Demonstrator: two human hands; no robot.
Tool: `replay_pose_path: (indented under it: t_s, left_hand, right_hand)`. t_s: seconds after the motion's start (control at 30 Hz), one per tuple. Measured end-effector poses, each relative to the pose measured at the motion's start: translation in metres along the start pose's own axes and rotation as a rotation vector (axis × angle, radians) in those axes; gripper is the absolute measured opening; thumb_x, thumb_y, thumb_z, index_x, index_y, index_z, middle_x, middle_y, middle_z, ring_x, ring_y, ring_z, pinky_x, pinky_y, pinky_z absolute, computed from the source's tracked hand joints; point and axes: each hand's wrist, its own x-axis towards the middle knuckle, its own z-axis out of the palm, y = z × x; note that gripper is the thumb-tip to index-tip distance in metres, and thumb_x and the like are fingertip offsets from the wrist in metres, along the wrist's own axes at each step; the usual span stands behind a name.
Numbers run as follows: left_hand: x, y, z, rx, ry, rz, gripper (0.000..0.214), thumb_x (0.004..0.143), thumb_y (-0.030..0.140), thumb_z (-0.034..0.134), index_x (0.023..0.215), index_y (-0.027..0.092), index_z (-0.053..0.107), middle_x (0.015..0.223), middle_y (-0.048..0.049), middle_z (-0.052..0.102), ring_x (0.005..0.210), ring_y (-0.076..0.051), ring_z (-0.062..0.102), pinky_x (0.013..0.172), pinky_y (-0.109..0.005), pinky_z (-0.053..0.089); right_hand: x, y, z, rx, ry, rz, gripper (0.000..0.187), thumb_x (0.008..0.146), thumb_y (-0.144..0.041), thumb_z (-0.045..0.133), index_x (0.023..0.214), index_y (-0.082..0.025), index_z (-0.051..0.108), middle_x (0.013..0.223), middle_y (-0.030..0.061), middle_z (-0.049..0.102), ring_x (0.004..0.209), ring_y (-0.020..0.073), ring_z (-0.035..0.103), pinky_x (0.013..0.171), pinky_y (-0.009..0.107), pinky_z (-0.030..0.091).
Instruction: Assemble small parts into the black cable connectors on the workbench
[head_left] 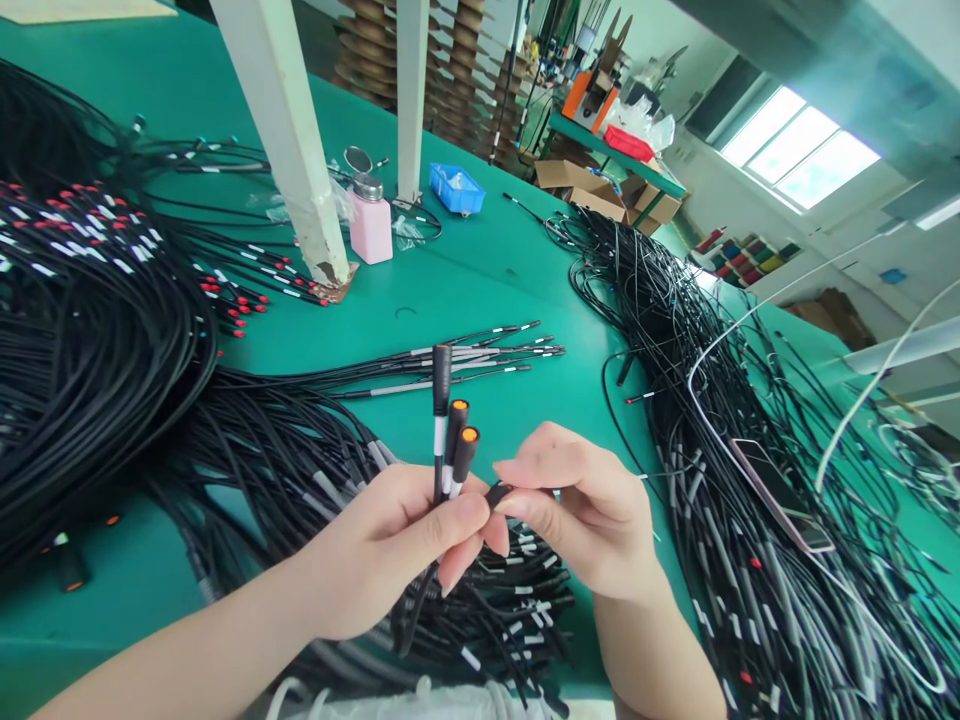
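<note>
Several black cables with cylindrical connectors (442,380) stand up out of my left hand (405,540), which is closed around them. Two of these connectors have orange ends facing up, and white labels show just below. My right hand (585,500) pinches a short black connector end (497,494) between thumb and forefinger, right against my left thumb. What the other fingers of my right hand touch is hidden. Beneath both hands lies a bundle of black cables (517,600) with white labels and dark tips.
A big coil of black cables (90,340) with red tips fills the left. Another cable heap (697,450) runs along the right, with a phone (780,495) on it. A pink bottle (371,225), a blue tray (457,188) and a white post (289,140) stand farther back.
</note>
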Motion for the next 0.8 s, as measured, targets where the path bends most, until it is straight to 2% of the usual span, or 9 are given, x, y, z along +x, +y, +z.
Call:
replay_pose_path:
  t_s: [0.1, 0.27, 0.4, 0.47, 0.53, 0.63, 0.73, 0.8]
  left_hand:
    - [0.0, -0.002, -0.001, -0.043, -0.013, -0.009, 0.049, 0.1, 0.06, 0.066, 0.073, 0.019, 0.073, 0.051, 0.0067, 0.051, 0.054, -0.013, 0.037, 0.067, -0.032, 0.035]
    - [0.001, -0.005, -0.001, -0.073, -0.013, 0.002, 0.053, 0.098, 0.066, 0.068, 0.073, 0.019, 0.073, 0.051, 0.007, 0.051, 0.055, -0.013, 0.038, 0.07, -0.032, 0.037]
    - [0.001, -0.007, 0.0, -0.119, -0.01, 0.004, 0.054, 0.096, 0.068, 0.07, 0.073, 0.019, 0.076, 0.05, 0.0069, 0.052, 0.054, -0.012, 0.038, 0.07, -0.032, 0.037]
    - [0.0, -0.008, 0.0, -0.154, 0.01, -0.009, 0.052, 0.094, 0.067, 0.073, 0.074, 0.019, 0.078, 0.05, 0.0065, 0.054, 0.052, -0.012, 0.037, 0.067, -0.031, 0.036]
    - [0.001, -0.01, -0.001, -0.198, 0.041, -0.029, 0.047, 0.091, 0.064, 0.078, 0.077, 0.019, 0.08, 0.05, 0.0055, 0.059, 0.051, -0.011, 0.038, 0.063, -0.03, 0.034]
    - [0.003, -0.013, -0.004, -0.278, 0.047, -0.046, 0.038, 0.085, 0.057, 0.087, 0.079, 0.02, 0.08, 0.052, 0.0044, 0.066, 0.049, -0.01, 0.041, 0.059, -0.028, 0.034]
    - [0.006, -0.015, -0.007, -0.342, 0.038, -0.064, 0.033, 0.081, 0.051, 0.093, 0.078, 0.021, 0.079, 0.054, 0.0035, 0.071, 0.05, -0.009, 0.049, 0.056, -0.024, 0.035]
    - [0.007, -0.014, -0.008, -0.358, 0.05, -0.079, 0.031, 0.08, 0.047, 0.095, 0.076, 0.021, 0.079, 0.055, 0.0031, 0.073, 0.052, -0.009, 0.053, 0.055, -0.022, 0.035]
  right_hand:
    - [0.0, 0.002, 0.0, 0.026, -0.004, -0.033, 0.014, 0.105, -0.019, 0.069, 0.115, -0.026, 0.077, 0.077, -0.0004, 0.068, 0.065, 0.0141, 0.06, 0.053, 0.026, 0.049]
    - [-0.001, 0.005, 0.001, 0.038, -0.003, 0.01, 0.016, 0.104, -0.027, 0.073, 0.12, -0.025, 0.076, 0.081, 0.0015, 0.071, 0.067, 0.0149, 0.061, 0.054, 0.027, 0.049]
    - [-0.003, 0.006, 0.001, 0.041, -0.009, -0.04, 0.018, 0.103, -0.017, 0.071, 0.117, -0.026, 0.077, 0.079, 0.0008, 0.07, 0.067, 0.0148, 0.062, 0.054, 0.027, 0.051]
    - [-0.002, 0.007, 0.001, 0.085, 0.01, -0.028, 0.016, 0.102, -0.018, 0.073, 0.114, -0.027, 0.078, 0.078, 0.0007, 0.071, 0.066, 0.0146, 0.063, 0.055, 0.027, 0.051]
    - [-0.001, 0.008, 0.0, 0.159, 0.095, 0.058, 0.011, 0.099, -0.024, 0.079, 0.109, -0.028, 0.079, 0.076, -0.0005, 0.07, 0.065, 0.0143, 0.061, 0.055, 0.027, 0.05]
    - [0.001, 0.011, -0.002, 0.307, 0.238, 0.273, 0.012, 0.093, -0.033, 0.086, 0.102, -0.029, 0.08, 0.073, -0.0029, 0.065, 0.058, 0.0118, 0.053, 0.05, 0.024, 0.046]
    - [0.003, 0.013, -0.003, 0.419, 0.231, 0.417, 0.012, 0.092, -0.033, 0.086, 0.102, -0.027, 0.081, 0.073, -0.0028, 0.065, 0.054, 0.0093, 0.049, 0.046, 0.022, 0.043]
    - [0.004, 0.012, -0.002, 0.436, 0.214, 0.448, 0.013, 0.091, -0.031, 0.087, 0.103, -0.027, 0.082, 0.076, -0.0019, 0.066, 0.057, 0.0095, 0.051, 0.048, 0.021, 0.045]
